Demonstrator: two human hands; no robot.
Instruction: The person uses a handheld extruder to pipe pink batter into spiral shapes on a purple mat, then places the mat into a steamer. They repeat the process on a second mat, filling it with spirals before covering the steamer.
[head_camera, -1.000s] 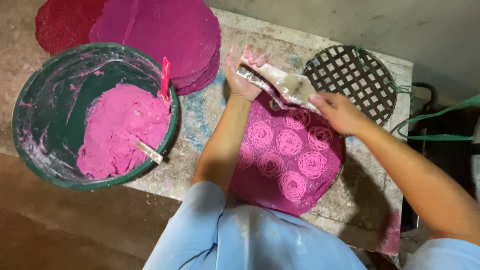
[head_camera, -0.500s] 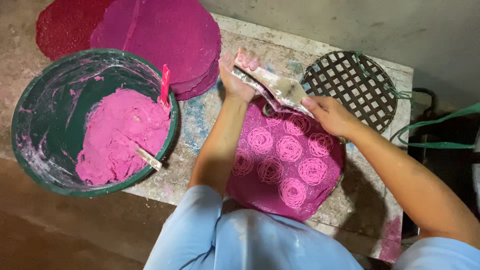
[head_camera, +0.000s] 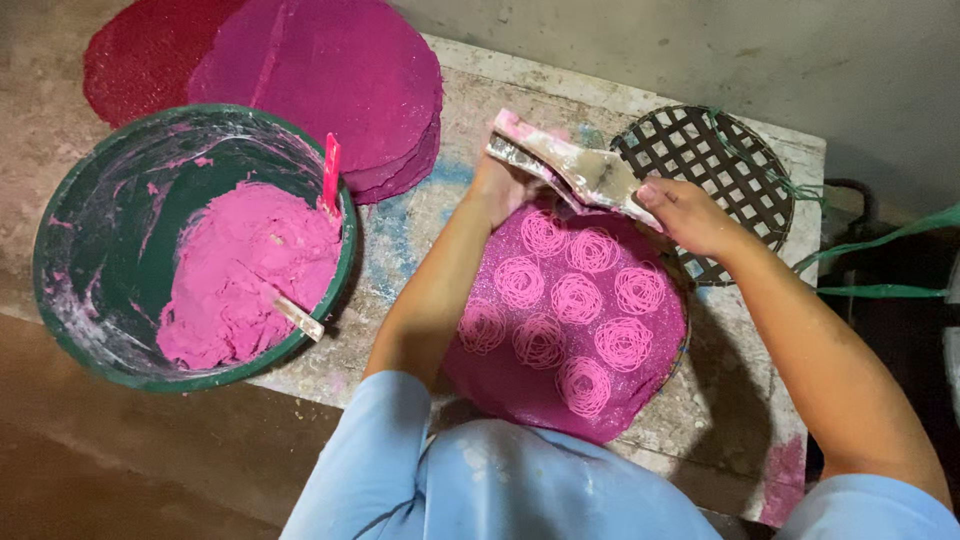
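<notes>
sleeves (head_camera: 500, 490): light blue, bottom edge, nearest the camera; both arms reach forward over the bench.
disc (head_camera: 570, 320): magenta round sheet flat on the bench (head_camera: 730, 440) right in front of the person, so both hands can work over it. eight paler pink coils sit on it, spaced apart, none touching.
bowl (head_camera: 60, 290): green, to the left on the bench corner, within arm's reach. holds a heap of pink paste (head_camera: 240, 280); a pink stick (head_camera: 330, 175) leans on the rim and a second, paste-coated tool (head_camera: 298, 318) lies in the paste.
left hand (head_camera: 500, 185): at the disc's far edge, under the near end of the press; fingers mostly hidden, curled round it as far as i can tell.
press (head_camera: 565, 165): long metal tool, paste-smeared, held level just above the disc's far edge, spanning both hands.
right hand (head_camera: 690, 215): fingers pressed together, gripping the press's other end.
grid (head_camera: 710, 165): round dark lattice tray, behind the right hand, partly under the disc edge.
stack (head_camera: 330, 80): finished magenta and red sheets piled far left, out of the work area.
</notes>
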